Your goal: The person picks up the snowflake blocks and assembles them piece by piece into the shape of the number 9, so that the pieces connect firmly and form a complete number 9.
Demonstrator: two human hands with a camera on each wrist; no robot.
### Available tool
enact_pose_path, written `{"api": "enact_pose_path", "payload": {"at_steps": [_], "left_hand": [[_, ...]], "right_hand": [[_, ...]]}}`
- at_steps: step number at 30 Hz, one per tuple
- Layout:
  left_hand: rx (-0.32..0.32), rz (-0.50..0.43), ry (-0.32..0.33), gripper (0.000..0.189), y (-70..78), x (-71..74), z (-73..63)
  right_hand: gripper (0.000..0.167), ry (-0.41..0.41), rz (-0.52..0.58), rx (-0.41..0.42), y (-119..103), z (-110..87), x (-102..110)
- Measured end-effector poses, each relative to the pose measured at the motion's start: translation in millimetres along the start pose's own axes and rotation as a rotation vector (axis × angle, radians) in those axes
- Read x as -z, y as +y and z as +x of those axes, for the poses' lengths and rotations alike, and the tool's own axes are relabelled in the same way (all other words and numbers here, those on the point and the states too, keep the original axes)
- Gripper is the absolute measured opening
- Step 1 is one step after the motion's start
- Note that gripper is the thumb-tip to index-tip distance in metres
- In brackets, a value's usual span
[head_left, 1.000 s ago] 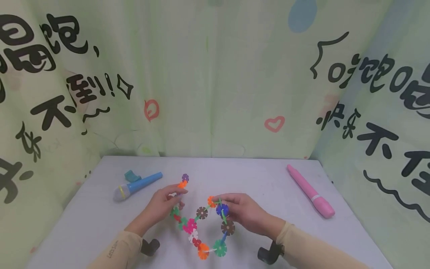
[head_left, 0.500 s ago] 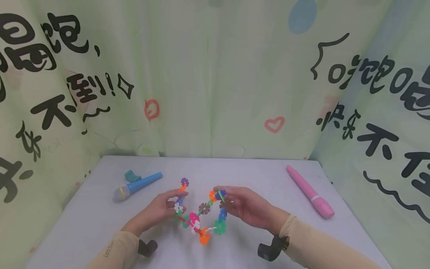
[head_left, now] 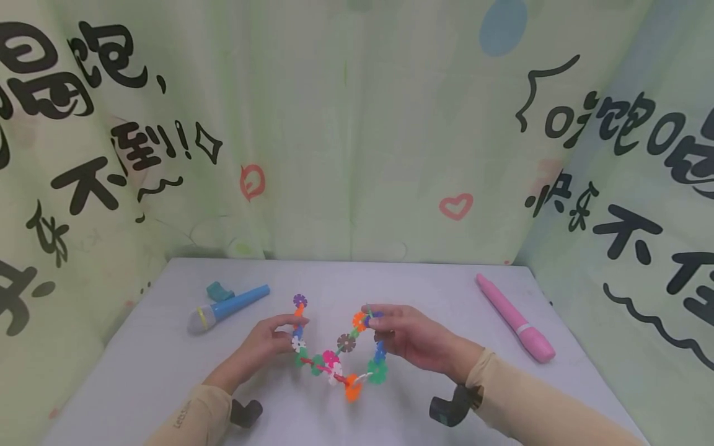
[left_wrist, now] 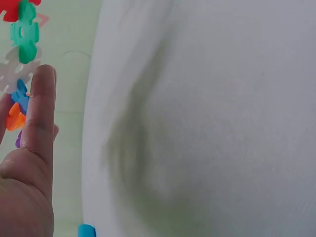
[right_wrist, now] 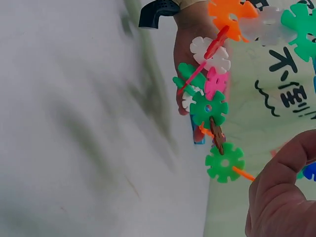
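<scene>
A chain of colourful snowflake discs, interlocking plastic pieces, hangs between the two hands above the white table. Its right part forms a loop; its left end runs up to a purple disc. The left hand pinches that end around the orange and blue discs. In the left wrist view, a white disc and a green disc extend beyond the fingers. The right hand pinches the loop's top right at a dark blue disc, partly covering it. In the right wrist view, a green disc sits beside the right fingers.
A blue toy microphone lies at the table's left, with a small teal piece behind it. A pink microphone-shaped toy lies at the right. Printed curtains enclose the back and sides of the white table.
The right hand has risen slightly and shifted right, turning the loop. The chain's lower part has lifted and moved right. Both hands keep hold; the left has moved little.
</scene>
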State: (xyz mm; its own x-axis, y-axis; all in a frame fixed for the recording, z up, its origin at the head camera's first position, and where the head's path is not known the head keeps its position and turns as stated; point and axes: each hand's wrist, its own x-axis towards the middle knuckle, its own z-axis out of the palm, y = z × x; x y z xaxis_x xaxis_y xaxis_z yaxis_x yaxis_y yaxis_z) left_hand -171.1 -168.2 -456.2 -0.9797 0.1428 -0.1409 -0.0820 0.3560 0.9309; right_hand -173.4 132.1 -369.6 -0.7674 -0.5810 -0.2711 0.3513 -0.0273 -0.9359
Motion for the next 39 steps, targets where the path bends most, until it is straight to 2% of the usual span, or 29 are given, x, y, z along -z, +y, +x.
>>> {"api": "enact_pose_path", "payload": {"at_steps": [3, 9, 11, 18, 23, 27, 32, 34, 39], "left_hand": [[0.0, -0.009, -0.002, 0.045, -1.1, -0.4, 0.8], [-0.045, 0.014, -0.044, 0.049, -8.4, -1.2, 3.4], [-0.056, 0.046, -0.025, 0.048, -10.5, -2.0, 3.3], [-0.099, 0.174, 0.108, 0.038, -12.8, -5.8, 3.1], [-0.159, 0.219, 0.172, 0.036, -14.9, -4.7, 3.6], [-0.184, 0.217, 0.183, 0.034, -16.6, -3.5, 4.5], [-0.152, 0.243, 0.171, 0.031, -17.6, -2.2, 6.1], [-0.155, 0.275, 0.175, 0.029, -17.4, -1.6, 6.4], [-0.213, 0.372, 0.219, 0.027, -17.4, -0.9, 7.3]], "right_hand": [[0.057, 0.043, -0.031, 0.002, -2, 0.6, 2], [0.058, 0.102, -0.112, 0.002, -1, 0.0, 8], [0.058, 0.124, -0.14, 0.004, -1, -0.1, 8], [0.056, 0.206, -0.205, 0.023, 1, -0.5, 11], [0.057, 0.218, -0.27, 0.036, 6, 0.6, 18], [0.056, 0.246, -0.38, 0.062, 11, 2.2, 21], [0.047, 0.305, -0.516, 0.12, 14, 2.6, 22], [0.045, 0.321, -0.54, 0.136, 14, 2.5, 22], [0.041, 0.321, -0.549, 0.175, 13, 1.9, 20]]}}
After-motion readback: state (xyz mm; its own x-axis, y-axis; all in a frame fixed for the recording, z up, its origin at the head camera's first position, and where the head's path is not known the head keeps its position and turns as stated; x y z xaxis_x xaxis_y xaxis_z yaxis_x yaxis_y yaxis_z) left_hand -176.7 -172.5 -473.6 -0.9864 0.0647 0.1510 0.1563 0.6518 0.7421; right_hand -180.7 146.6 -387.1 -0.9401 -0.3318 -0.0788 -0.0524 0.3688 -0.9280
